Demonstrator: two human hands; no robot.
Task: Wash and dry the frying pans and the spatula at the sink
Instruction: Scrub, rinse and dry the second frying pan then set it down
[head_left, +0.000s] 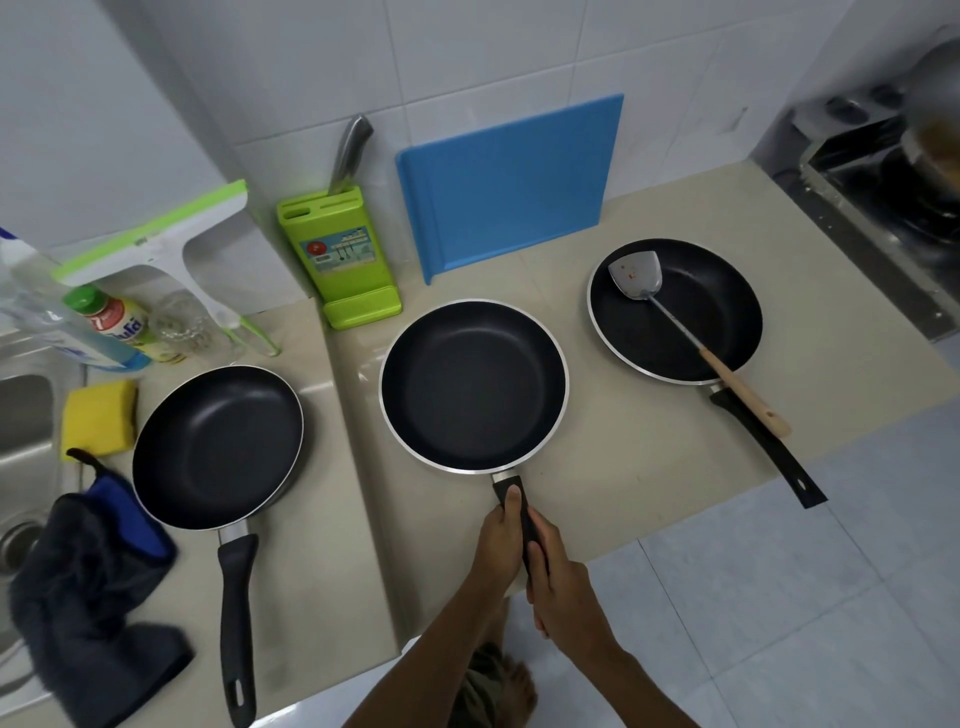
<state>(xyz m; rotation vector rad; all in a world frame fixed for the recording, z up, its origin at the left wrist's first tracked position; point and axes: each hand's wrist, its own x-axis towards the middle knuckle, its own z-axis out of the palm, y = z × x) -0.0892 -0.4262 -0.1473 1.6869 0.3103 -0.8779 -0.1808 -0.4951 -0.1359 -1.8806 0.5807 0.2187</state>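
Both hands, left (501, 540) and right (558, 582), clasp the middle pan's (472, 387) handle on the tabletop (623, 441). Carried toward the sink (23, 415), it could knock the left pan (218, 447). The spatula (670, 312) lies loose in the right pan (675, 312). The bottle (122, 325) label is only partly legible.

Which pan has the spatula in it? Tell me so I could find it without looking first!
Start at the blue cutting board leaning on the tiled wall. The pan with the spatula sits on the counter just right of it, nearest the stove. It is the only one of the three black pans with something inside: a metal spatula with a wooden handle.
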